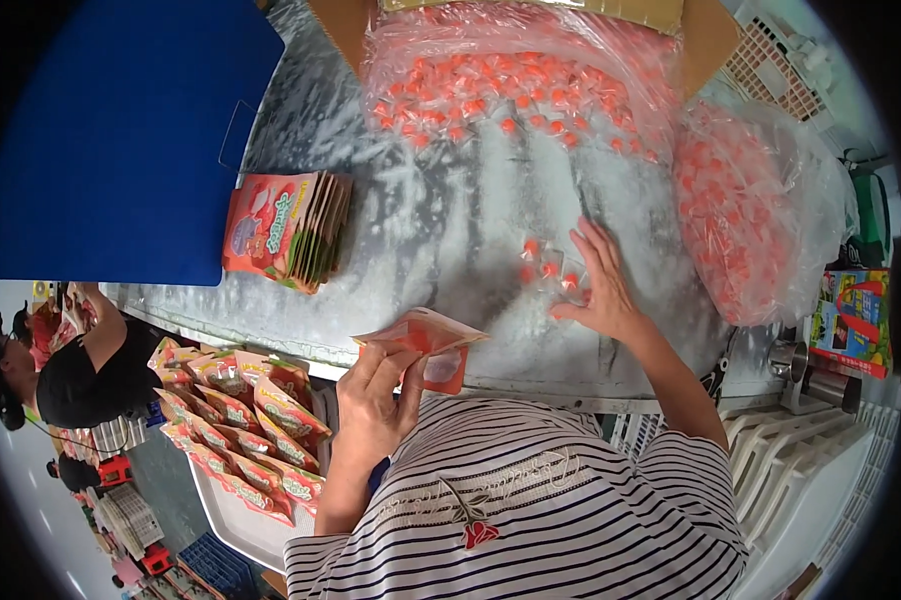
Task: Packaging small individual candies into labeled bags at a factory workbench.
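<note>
Head view: at lower centre of the frame, open red-and-pink pouch (445, 368) in left hand (376, 395), fingers and thumb pinched on its side. Right of centre, small red pieces in clear wrappers (550, 270) on grey, white-smeared table (421, 240), just beside right hand (611, 295), fingers loosely spread, contact impossible to tell. Upper centre, clear plastic bag (451, 38) with more pieces; left, pouch stack (286, 230) beside blue panel (121, 150); lower left, bulging pouches (241, 415) on white tray (233, 520).
</note>
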A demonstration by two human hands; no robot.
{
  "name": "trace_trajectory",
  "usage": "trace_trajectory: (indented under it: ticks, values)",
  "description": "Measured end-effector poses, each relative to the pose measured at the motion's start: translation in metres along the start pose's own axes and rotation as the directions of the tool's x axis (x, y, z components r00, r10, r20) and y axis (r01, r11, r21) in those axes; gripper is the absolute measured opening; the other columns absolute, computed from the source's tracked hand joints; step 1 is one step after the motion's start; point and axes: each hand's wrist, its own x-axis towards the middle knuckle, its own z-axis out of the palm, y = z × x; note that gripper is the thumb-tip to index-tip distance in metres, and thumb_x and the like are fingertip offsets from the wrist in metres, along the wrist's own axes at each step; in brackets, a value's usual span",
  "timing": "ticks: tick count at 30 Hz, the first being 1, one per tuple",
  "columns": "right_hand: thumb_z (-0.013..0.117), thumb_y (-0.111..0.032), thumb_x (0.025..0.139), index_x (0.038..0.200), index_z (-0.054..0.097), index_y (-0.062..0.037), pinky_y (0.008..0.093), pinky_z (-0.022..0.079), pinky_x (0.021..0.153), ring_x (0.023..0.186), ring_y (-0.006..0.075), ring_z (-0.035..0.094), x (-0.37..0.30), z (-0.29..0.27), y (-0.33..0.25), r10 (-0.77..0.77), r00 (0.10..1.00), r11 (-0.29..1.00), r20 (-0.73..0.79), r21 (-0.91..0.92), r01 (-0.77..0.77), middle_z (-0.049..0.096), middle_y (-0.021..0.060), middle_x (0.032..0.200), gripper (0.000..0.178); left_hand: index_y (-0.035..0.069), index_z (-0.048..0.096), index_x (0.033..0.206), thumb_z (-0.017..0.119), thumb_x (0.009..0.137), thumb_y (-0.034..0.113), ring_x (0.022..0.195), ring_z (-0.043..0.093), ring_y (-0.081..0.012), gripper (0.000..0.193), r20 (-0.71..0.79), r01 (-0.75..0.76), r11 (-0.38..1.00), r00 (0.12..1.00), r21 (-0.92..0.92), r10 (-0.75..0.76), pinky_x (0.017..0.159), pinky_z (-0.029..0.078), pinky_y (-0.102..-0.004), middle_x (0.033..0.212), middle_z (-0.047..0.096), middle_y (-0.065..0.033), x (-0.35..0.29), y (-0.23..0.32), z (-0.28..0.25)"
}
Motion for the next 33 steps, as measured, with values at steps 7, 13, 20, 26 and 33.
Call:
trace_trajectory:
  ticks: [7,13,20,26,33]
  values:
    - [0.082,-0.035,0.062,0.136,0.044,-0.0104,0.0509,0.021,0.113,0.137,0.0384,0.024,0.021,0.022,-0.023,-0.129,0.972,0.975,0.196,-0.156,0.160,0.028,0.0167,0.149,0.087,0.000,0.063,0.092,0.069,0.075,-0.008,0.067,0.062,-0.0246,0.019,0.018,0.020,1.000,1.000,0.009,-0.020,0.057,0.050,-0.0308,0.086,0.061,-0.0124,-0.003,0.004,0.001]
    - [0.074,-0.020,0.071,0.107,0.063,-0.0085,0.0432,0.039,0.100,0.122,0.0337,0.042,0.014,0.036,-0.022,-0.289,0.948,0.947,0.131,-0.106,0.303,0.049,0.0114,0.127,0.039,0.000,0.063,0.090,0.071,0.073,-0.004,0.071,0.065,-0.0297,0.019,0.027,0.047,0.999,0.999,0.000,-0.047,0.059,0.052,-0.0353,0.086,0.062,-0.0128,-0.003,0.001,0.002]
    - [0.071,-0.014,0.076,0.090,0.065,-0.0078,0.0317,0.049,0.060,0.085,0.0208,0.056,-0.006,0.031,-0.002,-0.345,0.938,0.894,-0.016,-0.312,0.323,0.059,0.0049,0.098,0.016,0.000,0.063,0.089,0.070,0.076,-0.001,0.072,0.063,-0.0313,0.015,0.063,0.037,0.999,0.997,-0.010,-0.036,0.060,0.053,-0.0375,0.088,0.061,-0.0142,0.008,-0.005,0.006]
    - [0.060,-0.012,0.092,0.084,0.061,-0.0045,0.0210,0.038,0.050,0.057,0.0036,0.048,0.024,0.002,-0.039,0.319,0.948,0.821,0.014,0.496,-0.283,0.060,-0.0012,0.074,0.012,0.000,0.063,0.089,0.069,0.078,0.001,0.073,0.064,-0.0319,0.012,0.070,-0.066,0.997,0.995,0.027,0.064,0.061,0.053,-0.0371,0.094,0.062,-0.0155,0.017,-0.007,0.010]
    - [0.050,-0.011,0.098,0.090,0.057,-0.0048,0.0169,0.034,0.049,0.056,0.0006,0.043,0.079,-0.003,-0.163,0.196,0.980,0.438,-0.029,0.897,-0.061,0.063,0.0012,0.081,0.012,0.000,0.060,0.089,0.066,0.080,0.004,0.073,0.062,-0.0308,0.012,0.096,-0.108,0.993,0.990,0.038,0.104,0.062,0.051,-0.0391,0.090,0.058,-0.0134,0.017,-0.001,0.012]
